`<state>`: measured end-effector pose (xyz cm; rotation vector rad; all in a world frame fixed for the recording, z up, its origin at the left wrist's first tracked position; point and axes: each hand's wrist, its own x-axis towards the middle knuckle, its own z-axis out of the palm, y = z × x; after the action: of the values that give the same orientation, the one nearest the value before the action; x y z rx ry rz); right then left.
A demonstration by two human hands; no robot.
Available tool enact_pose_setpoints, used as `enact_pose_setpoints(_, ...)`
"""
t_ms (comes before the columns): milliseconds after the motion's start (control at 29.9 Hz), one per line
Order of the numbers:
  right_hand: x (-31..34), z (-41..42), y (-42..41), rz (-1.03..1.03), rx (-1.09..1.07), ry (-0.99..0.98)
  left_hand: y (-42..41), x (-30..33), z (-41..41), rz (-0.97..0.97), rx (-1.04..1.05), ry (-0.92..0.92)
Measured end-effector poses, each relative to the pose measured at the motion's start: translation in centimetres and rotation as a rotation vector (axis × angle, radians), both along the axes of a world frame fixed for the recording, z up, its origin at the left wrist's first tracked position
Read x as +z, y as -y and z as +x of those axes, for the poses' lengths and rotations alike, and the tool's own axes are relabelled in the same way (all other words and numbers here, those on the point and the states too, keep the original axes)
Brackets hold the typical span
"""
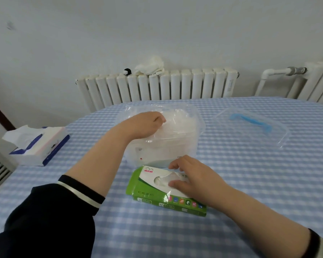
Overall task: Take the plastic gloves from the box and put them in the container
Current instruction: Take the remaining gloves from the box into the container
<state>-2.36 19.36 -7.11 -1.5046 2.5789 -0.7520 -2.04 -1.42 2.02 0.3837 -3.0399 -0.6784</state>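
A green and white glove box [149, 192] lies flat on the checked tablecloth, its oval opening facing up. My right hand [192, 175] rests on the box, thumb and fingers pinching the thin plastic gloves [161, 180] at the opening. Just behind it stands a clear plastic container [196, 116] with crumpled clear gloves [177, 121] inside. My left hand [147, 123] reaches over the container's left rim, fingers curled down onto the gloves in it; whether they grip the plastic I cannot tell.
The container's clear lid [250, 127] with a blue handle lies to the right. A soft tissue pack [37, 146] sits near the table's left edge. White radiators [157, 86] line the wall behind the table.
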Motion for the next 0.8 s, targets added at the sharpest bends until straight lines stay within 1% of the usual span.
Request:
enact_pose_setpoints(33,0.0,0.1,0.0,-0.001,0.013,-0.016,0.0,-0.2,0.2,-0.004,0.005,-0.028)
enact_pose_setpoints(67,0.0,0.1,0.1,0.000,0.028,-0.026,0.0,-0.3,0.5,-0.043,0.014,-0.145)
enact_pose_setpoints(100,0.0,0.1,0.2,-0.002,0.039,-0.036,-0.2,-0.4,1.0,-0.114,0.029,-0.341)
enact_pose_setpoints(134,0.1,0.1,0.2,-0.003,0.045,-0.047,-0.8,-0.3,1.7,-0.184,0.025,-0.594)
enact_pose_setpoints(167,0.1,0.0,0.2,-0.003,0.049,-0.064,-1.6,-0.3,2.7,-0.214,-0.018,-0.847)
enact_pose_setpoints(200,0.0,0.0,0.1,-0.001,0.052,-0.080,-2.6,-0.6,3.9,-0.194,-0.088,-1.041)
enact_pose_setpoints(234,-0.1,-0.1,0.1,-0.004,0.049,-0.093,-3.6,-1.3,5.0,-0.142,-0.175,-1.142)
enact_pose_setpoints(267,-0.3,-0.2,0.1,-0.018,0.042,-0.099,-4.5,-2.6,6.2,-0.084,-0.274,-1.157)
enact_pose_setpoints(301,-0.3,-0.1,0.1,-0.046,0.038,-0.108,-5.2,-4.0,7.2,-0.037,-0.355,-1.100)
enact_pose_setpoints(334,-0.4,-0.1,0.1,-0.071,0.036,-0.124,-5.5,-5.6,8.0,-0.004,-0.397,-0.991)
enact_pose_setpoints(367,-0.4,0.0,0.1,-0.090,0.035,-0.155,-5.6,-7.0,8.5,0.019,-0.394,-0.854)
enact_pose_setpoints(434,-0.3,-0.2,0.0,-0.074,0.024,-0.193,-5.2,-9.2,9.0,0.010,-0.315,-0.584)
enact_pose_setpoints(501,-0.3,-0.3,0.1,-0.070,0.029,-0.246,-4.7,-10.4,9.2,0.002,-0.232,-0.390)
enact_pose_setpoints(568,-0.4,-0.2,0.2,-0.130,0.015,-0.356,-4.6,-10.9,9.4,0.001,-0.185,-0.301)
enact_pose_setpoints(635,-0.8,-0.5,0.3,-0.177,0.009,-0.374,-4.7,-10.9,9.4,-0.002,-0.163,-0.277)
enact_pose_setpoints(701,-0.7,-0.3,0.2,-0.184,-0.012,-0.287,-4.8,-10.7,9.5,-0.006,-0.149,-0.259)
enact_pose_setpoints(768,-0.3,-0.4,-0.2,-0.206,-0.066,-0.142,-5.0,-10.5,9.6,-0.014,-0.135,-0.252)
enact_pose_setpoints(801,-0.1,-0.5,-0.4,-0.253,-0.097,-0.060,-5.0,-10.4,9.6,-0.014,-0.124,-0.246)
